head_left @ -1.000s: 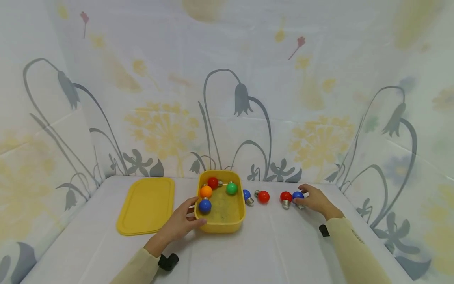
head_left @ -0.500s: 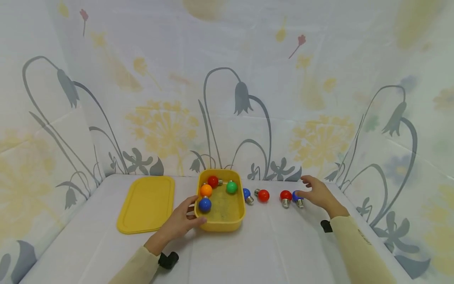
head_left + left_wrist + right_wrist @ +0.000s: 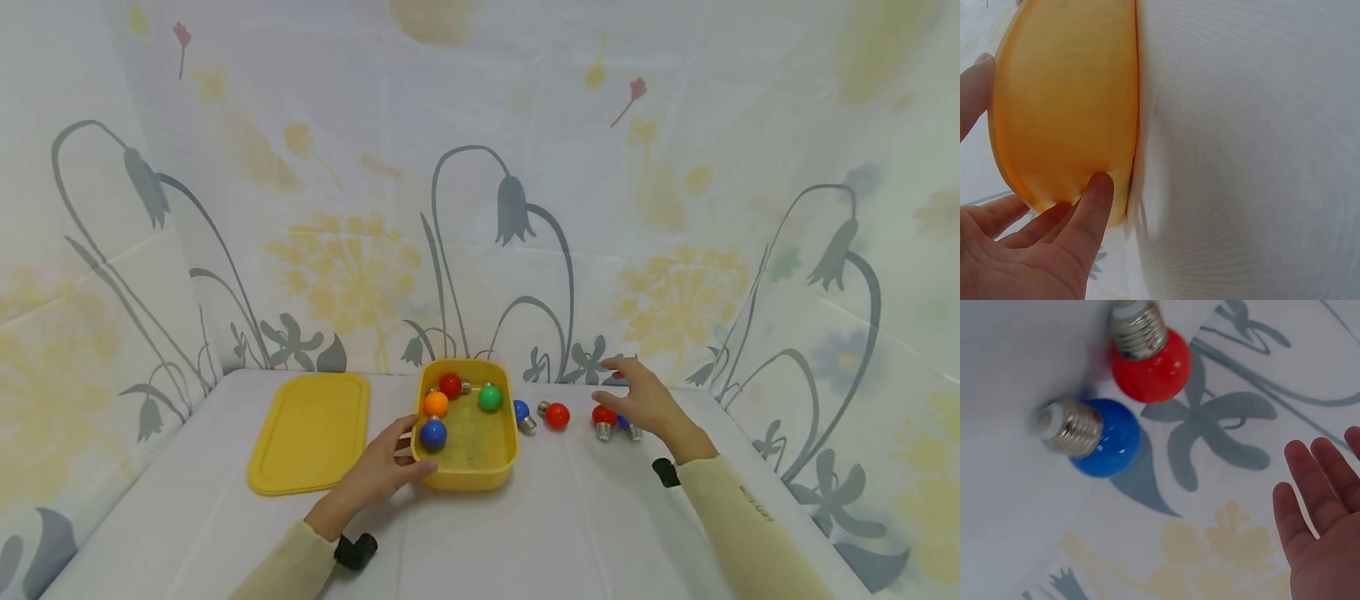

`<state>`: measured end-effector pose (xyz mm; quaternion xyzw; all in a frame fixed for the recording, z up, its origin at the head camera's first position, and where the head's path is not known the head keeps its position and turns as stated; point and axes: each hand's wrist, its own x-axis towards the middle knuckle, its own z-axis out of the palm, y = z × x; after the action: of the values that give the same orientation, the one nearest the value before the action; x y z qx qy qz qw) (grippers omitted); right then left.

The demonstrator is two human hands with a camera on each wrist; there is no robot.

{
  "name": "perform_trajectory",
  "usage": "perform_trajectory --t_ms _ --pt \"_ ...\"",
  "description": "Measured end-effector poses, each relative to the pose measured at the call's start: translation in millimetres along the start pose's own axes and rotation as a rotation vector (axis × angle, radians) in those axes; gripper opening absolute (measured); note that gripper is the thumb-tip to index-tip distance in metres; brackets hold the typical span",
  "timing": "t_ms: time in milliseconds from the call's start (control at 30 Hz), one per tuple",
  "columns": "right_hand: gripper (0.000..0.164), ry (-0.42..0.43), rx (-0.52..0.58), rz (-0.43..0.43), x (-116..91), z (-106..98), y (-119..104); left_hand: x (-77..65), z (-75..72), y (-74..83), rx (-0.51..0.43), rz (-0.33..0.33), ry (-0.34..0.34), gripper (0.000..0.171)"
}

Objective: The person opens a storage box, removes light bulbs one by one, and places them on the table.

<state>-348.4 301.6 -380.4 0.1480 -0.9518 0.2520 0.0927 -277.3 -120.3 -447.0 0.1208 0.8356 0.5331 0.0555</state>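
My left hand [image 3: 378, 467] holds the near left corner of a yellow plastic box [image 3: 480, 481], thumb on the near wall and fingers along the left side; its fingertips press the wall in the left wrist view. Inside lie a red bulb [image 3: 450, 384], an orange bulb [image 3: 436, 405], a blue bulb [image 3: 433, 434] and a green bulb [image 3: 491, 397]. My right hand [image 3: 651, 404] hovers with fingers spread, holding nothing. Beneath and beside it lie another red bulb [image 3: 1154, 369] and another blue bulb [image 3: 1113, 440], both with silver screw bases.
A yellow lid [image 3: 311, 433] lies flat left of the box. Just right of the box are a blue bulb [image 3: 521, 411] and a red bulb [image 3: 557, 416]. A flower-printed cloth [image 3: 480, 275] hangs behind the white table surface [image 3: 555, 533].
My right hand has lifted off the far right blue bulb and shifted left, above the red bulb beside it. My left hand and the box have stayed put.
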Motion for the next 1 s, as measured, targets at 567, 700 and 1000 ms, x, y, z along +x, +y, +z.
perform_trajectory --t_ms 567,700,1000 --pt "0.055 -0.068 0.002 -0.231 4.3 38.9 -87.8 0.1 1.1 -1.1 0.005 0.009 0.013 0.082" --pt "0.055 -0.127 0.002 -0.222 7.4 49.4 -104.5 0.7 1.2 -2.4 0.005 0.020 0.014 0.083" --pt "0.056 -0.257 0.024 -0.253 15.9 74.2 -133.5 0.5 1.5 -1.7 -0.016 0.000 0.016 0.083"
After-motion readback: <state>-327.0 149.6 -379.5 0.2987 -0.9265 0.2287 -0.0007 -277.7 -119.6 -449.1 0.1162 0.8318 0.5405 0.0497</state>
